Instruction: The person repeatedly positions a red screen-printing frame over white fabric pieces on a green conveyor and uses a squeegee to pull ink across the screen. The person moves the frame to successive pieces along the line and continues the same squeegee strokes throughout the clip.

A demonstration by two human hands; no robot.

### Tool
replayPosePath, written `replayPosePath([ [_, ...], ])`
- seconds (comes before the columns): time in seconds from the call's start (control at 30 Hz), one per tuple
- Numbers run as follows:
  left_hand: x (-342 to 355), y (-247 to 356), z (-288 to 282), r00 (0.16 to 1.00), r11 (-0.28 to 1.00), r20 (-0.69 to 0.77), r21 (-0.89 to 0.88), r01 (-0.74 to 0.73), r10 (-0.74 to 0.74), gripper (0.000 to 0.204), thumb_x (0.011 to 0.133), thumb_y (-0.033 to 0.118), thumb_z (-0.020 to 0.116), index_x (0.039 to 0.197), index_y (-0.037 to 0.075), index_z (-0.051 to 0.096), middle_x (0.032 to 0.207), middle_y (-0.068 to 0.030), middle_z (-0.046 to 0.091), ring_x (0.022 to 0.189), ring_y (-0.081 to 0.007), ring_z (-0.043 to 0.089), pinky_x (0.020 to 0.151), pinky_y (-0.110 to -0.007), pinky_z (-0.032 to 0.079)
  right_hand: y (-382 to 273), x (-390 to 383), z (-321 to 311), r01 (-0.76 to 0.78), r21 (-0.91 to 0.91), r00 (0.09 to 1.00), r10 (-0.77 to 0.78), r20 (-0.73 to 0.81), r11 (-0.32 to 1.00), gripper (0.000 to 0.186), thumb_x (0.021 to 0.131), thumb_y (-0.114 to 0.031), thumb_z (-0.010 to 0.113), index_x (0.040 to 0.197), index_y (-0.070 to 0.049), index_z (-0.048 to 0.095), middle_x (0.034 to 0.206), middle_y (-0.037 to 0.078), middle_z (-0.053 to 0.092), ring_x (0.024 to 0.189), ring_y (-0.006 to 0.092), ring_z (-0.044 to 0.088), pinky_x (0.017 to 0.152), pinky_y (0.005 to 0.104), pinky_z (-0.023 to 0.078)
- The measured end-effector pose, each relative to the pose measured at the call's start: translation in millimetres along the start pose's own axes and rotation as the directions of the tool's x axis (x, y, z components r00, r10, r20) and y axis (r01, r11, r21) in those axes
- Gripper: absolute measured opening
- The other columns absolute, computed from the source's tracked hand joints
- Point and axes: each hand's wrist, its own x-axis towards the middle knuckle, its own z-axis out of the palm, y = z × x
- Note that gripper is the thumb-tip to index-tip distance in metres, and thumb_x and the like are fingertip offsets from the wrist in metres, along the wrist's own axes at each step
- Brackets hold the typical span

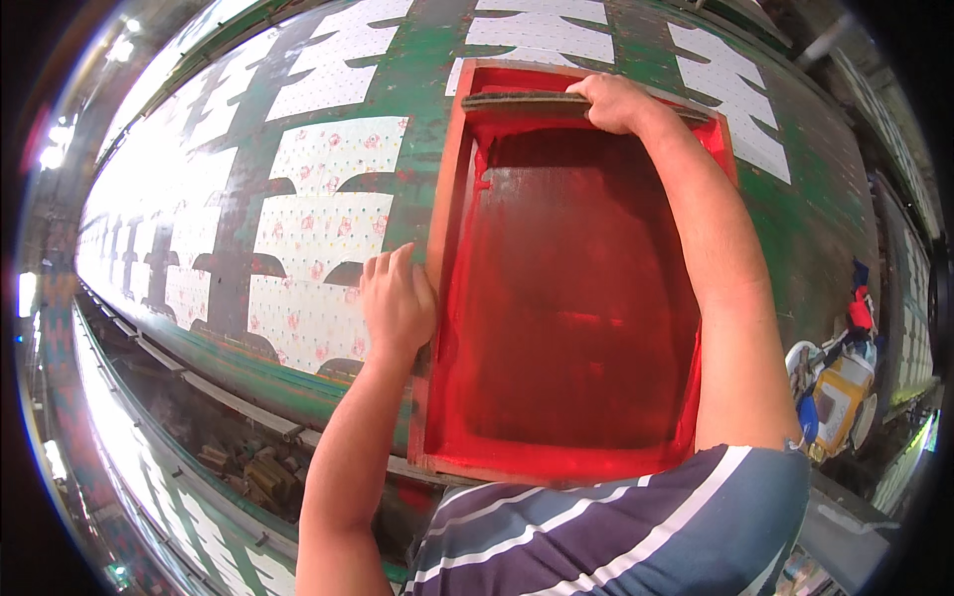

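A wooden screen-printing frame (446, 189) lies on the green table in front of me, its dark mesh (586, 278) ringed with wet red ink. At the far end stands a long squeegee (527, 100), set crosswise inside the frame. My right hand (613, 103) reaches over the screen and is closed on the squeegee's top edge, right of its middle. My left hand (398, 303) is at the frame's left side, fingers curled against the outer rim; its fingertips are partly hidden. Just left of it lie white floral-printed pieces (320, 233) with dark curved gaps between them.
The long green table (437, 129) carries rows of white pieces (542, 35) beyond and left of the frame. Its edge rail (238, 402) runs along the near left. A yellow container (843, 392) and other clutter stand at the right. Another table (159, 467) lies at the lower left.
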Motion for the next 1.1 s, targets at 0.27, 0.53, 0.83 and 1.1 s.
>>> replayPosePath([
  [0.27,-4,-13,11,0.995,0.993,-0.096,-0.119,-0.014,0.003,0.040,0.099,0.003,0.057,0.138,0.003,0.066,0.123,-0.0168,0.075,0.122,-0.0390,0.065,0.110,-0.051,0.050,-71,-134,49,0.242,-0.007,0.969,-0.241,0.062,0.970,0.050,0.082,0.001,0.067,0.127,-0.015,0.080,0.117,0.018,0.081,0.111,0.0404,0.076,0.096,0.0524,0.062],
  [0.53,0,-25,23,0.996,0.980,-0.093,-0.197,-0.029,0.010,0.044,0.097,0.007,0.056,0.138,0.005,0.068,0.124,-0.0163,0.076,0.124,-0.0401,0.065,0.112,-0.051,0.049,-186,-324,98,0.193,0.018,0.981,-0.193,-0.015,0.981,0.044,0.081,0.001,0.066,0.118,-0.018,0.082,0.102,0.013,0.080,0.100,0.0370,0.078,0.089,0.0519,0.064],
  [0.83,3,-22,24,0.998,0.986,-0.056,-0.165,-0.012,0.003,0.047,0.104,0.034,0.063,0.141,0.006,0.069,0.132,-0.0169,0.075,0.130,-0.0382,0.064,0.117,-0.049,0.048,-276,-459,145,0.032,-0.068,0.990,-0.040,-0.132,0.997,0.044,0.082,-0.002,0.073,0.124,-0.013,0.080,0.111,0.007,0.078,0.103,0.0306,0.074,0.088,0.0454,0.055],
  [1.1,3,-18,19,0.998,0.993,-0.054,-0.109,-0.035,0.029,0.044,0.105,0.027,0.060,0.142,0.005,0.068,0.132,-0.0176,0.075,0.130,-0.0389,0.063,0.117,-0.050,0.047,-252,-455,126,0.051,0.120,0.977,-0.025,-0.213,0.991,0.029,0.089,-0.008,0.070,0.114,-0.012,0.083,0.101,0.008,0.084,0.096,0.0269,0.080,0.089,0.0441,0.057],
])
